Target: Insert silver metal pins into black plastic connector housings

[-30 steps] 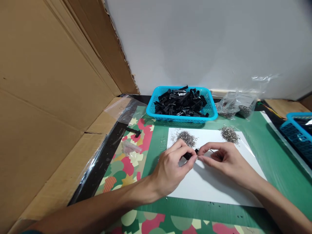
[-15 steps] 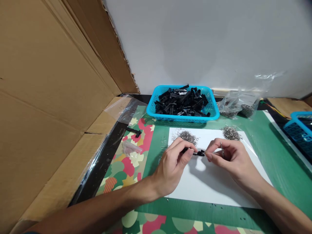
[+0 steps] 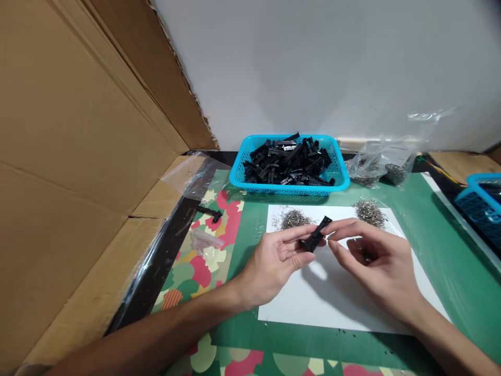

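At the left of the frame, one slender black plastic piece [image 3: 210, 213] lay apart on a patterned red, green and cream covering [image 3: 199, 269]. Near the centre, the left hand [image 3: 274, 263] gripped a long black plastic part [image 3: 315, 236], tilted above a white rectangular sheet [image 3: 297, 305]. Work on this part was judged unfinished, since it was held up between both hands. Above, a turquoise perforated plastic basket [image 3: 289, 189] contained many black pieces; whether finished or waiting could not be determined. A loose heap of tiny silvery metal pieces [image 3: 295, 219] lay below the basket, apparently unused stock. Right of centre, the right hand [image 3: 373, 261] had its fingers curled beside the part; whether its fingertips pinched anything could not be told. Beyond it, a second silvery heap [image 3: 370, 213] lay, likewise judged unused.
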`<state>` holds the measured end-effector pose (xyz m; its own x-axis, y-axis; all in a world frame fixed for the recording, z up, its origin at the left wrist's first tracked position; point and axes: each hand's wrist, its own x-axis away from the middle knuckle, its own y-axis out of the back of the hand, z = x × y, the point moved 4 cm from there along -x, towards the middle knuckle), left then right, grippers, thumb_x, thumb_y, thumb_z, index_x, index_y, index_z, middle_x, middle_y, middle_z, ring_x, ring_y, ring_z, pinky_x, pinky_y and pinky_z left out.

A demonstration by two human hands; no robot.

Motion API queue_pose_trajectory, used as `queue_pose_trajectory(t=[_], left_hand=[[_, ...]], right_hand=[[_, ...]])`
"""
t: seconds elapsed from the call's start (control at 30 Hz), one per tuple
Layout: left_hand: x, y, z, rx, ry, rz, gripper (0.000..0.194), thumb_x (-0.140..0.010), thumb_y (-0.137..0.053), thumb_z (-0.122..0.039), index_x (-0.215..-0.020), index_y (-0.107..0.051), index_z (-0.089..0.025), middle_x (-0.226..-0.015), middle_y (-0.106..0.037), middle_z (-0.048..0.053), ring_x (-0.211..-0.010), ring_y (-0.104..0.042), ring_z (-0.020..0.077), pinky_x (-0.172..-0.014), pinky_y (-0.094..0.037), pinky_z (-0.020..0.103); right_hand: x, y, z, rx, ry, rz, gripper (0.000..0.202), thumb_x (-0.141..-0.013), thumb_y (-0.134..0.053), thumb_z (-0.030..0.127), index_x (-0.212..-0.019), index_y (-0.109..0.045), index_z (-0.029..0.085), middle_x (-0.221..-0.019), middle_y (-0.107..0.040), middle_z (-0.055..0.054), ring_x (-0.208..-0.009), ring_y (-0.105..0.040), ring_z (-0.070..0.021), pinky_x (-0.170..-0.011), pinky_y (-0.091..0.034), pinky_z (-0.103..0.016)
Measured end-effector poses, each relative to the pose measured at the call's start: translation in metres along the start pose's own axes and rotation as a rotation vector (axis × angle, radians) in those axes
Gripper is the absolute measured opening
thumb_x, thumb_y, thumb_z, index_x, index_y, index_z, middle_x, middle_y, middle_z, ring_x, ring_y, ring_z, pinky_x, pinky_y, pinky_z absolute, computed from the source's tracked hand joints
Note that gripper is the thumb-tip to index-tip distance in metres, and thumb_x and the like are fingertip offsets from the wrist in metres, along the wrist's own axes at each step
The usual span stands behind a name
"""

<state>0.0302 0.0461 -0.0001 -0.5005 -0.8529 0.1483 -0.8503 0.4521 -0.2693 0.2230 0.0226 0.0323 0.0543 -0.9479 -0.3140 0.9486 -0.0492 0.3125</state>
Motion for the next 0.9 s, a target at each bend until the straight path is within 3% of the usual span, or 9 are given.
queue_pose_trajectory(t=[0.17,0.33,0.5,0.77,0.9], left_hand=[[-0.001,0.003,-0.002,-0.084,-0.083,-0.082,0.060,-0.083,-0.095,-0.031,-0.138,-0.075,-0.016,-0.131,-0.079,0.015,-0.122,-0.076,0.0309,-0.114,-0.058,0.047],[-0.002,0.002,-0.003,-0.061,-0.129,-0.078,0.050,-0.082,-0.096,-0.028,-0.128,-0.080,-0.015,-0.122,-0.083,0.014,-0.116,-0.079,0.0288,-0.109,-0.061,0.043],[-0.001,0.002,-0.003,-0.096,-0.079,-0.137,0.054,-0.075,-0.099,-0.024,-0.125,-0.081,-0.011,-0.118,-0.084,0.016,-0.113,-0.079,0.0320,-0.106,-0.063,0.047],[0.000,0.005,0.002,-0.118,-0.039,-0.173,0.056,-0.073,-0.098,-0.024,-0.125,-0.081,-0.011,-0.120,-0.083,0.017,-0.117,-0.078,0.0359,-0.111,-0.060,0.054],[0.001,0.004,0.001,-0.109,-0.034,-0.153,0.054,-0.076,-0.097,-0.025,-0.126,-0.081,-0.012,-0.131,-0.079,0.018,-0.124,-0.075,0.0370,-0.114,-0.059,0.054]], right_hand=[[0.005,0.003,0.010,0.182,0.287,-0.006,0.015,-0.095,-0.069,0.009,-0.097,-0.075,0.023,-0.097,-0.075,-0.007,-0.064,-0.063,-0.0132,-0.045,-0.039,-0.024],[0.012,0.002,0.007,0.457,0.548,0.043,0.024,-0.094,-0.067,0.001,-0.103,-0.071,0.022,-0.080,-0.068,-0.001,-0.060,-0.061,-0.0115,-0.052,-0.044,-0.025],[0.013,-0.004,0.003,0.509,0.595,0.144,0.019,-0.100,-0.060,0.004,-0.107,-0.071,0.018,-0.070,-0.060,0.003,-0.052,-0.048,-0.0098,-0.048,-0.038,-0.026],[0.012,-0.005,-0.001,0.418,0.578,0.148,0.028,-0.100,-0.060,0.002,-0.117,-0.071,0.021,-0.075,-0.066,0.002,-0.056,-0.053,-0.0096,-0.051,-0.040,-0.023],[0.012,-0.005,0.000,0.394,0.563,0.149,0.031,-0.101,-0.059,0.004,-0.120,-0.074,0.023,-0.075,-0.068,0.002,-0.056,-0.057,-0.0094,-0.051,-0.042,-0.023]])
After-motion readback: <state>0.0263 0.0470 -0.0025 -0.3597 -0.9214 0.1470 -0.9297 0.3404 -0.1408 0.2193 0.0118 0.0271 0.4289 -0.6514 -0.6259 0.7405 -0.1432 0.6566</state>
